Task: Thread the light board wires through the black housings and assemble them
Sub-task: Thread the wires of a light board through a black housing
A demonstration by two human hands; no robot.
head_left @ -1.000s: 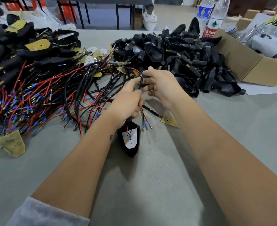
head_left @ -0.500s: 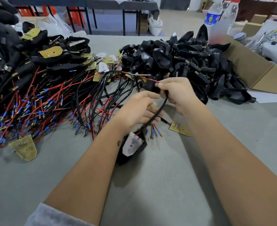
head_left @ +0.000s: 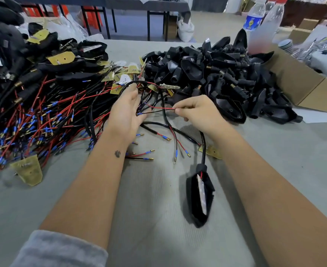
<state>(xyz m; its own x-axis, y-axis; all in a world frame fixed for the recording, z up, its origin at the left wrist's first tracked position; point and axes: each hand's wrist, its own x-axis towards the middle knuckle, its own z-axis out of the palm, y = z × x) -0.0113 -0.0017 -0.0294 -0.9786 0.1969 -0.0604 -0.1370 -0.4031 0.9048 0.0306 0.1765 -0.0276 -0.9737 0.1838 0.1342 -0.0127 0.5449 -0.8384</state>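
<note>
- A red-and-black wire pair [head_left: 161, 109] is pinched at its end by the right hand [head_left: 199, 112]
- The left hand [head_left: 125, 114] is held flat, fingers straight, over the wire tangle [head_left: 49, 116]
- An assembled black housing [head_left: 200, 193] is lying on the table [head_left: 158, 218], near the right forearm
- Empty housings [head_left: 212, 74] are piled behind the right hand

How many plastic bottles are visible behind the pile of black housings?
2. A blue-labelled bottle stands at the far right edge of the table; a clear bottle stands just right of it, nearer. Others may be hidden behind the cardboard box.
</note>
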